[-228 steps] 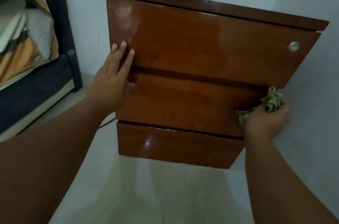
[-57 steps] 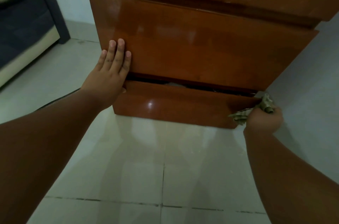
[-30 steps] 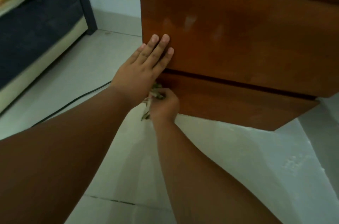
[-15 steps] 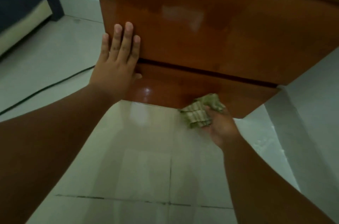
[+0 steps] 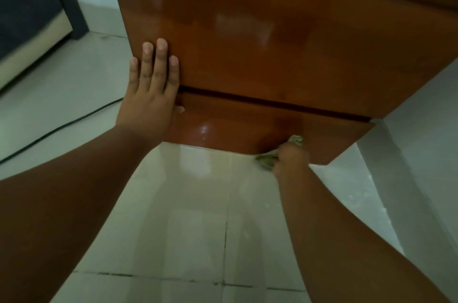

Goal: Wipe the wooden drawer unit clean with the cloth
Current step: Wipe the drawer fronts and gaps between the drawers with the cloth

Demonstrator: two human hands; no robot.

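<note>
wiping lower edge of bottom drawer (image 5: pixel 247 126)
right hand (image 5: pixel 291 161) fisted on cloth (image 5: pixel 266 161), left hand (image 5: pixel 151 89) flat bracing unit (image 5: pixel 247 54); press firmly, follow edge

Most of cloth (image 5: pixel 265 162) hidden in right hand (image 5: pixel 292 160); drawer unit (image 5: pixel 272 54) top cut off; dark furniture (image 5: pixel 24 10) blurred, cropped.

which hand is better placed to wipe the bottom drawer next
Right: the right hand grips the cloth at the lower edge of the bottom drawer; the left hand lies flat higher up, without it.
</note>
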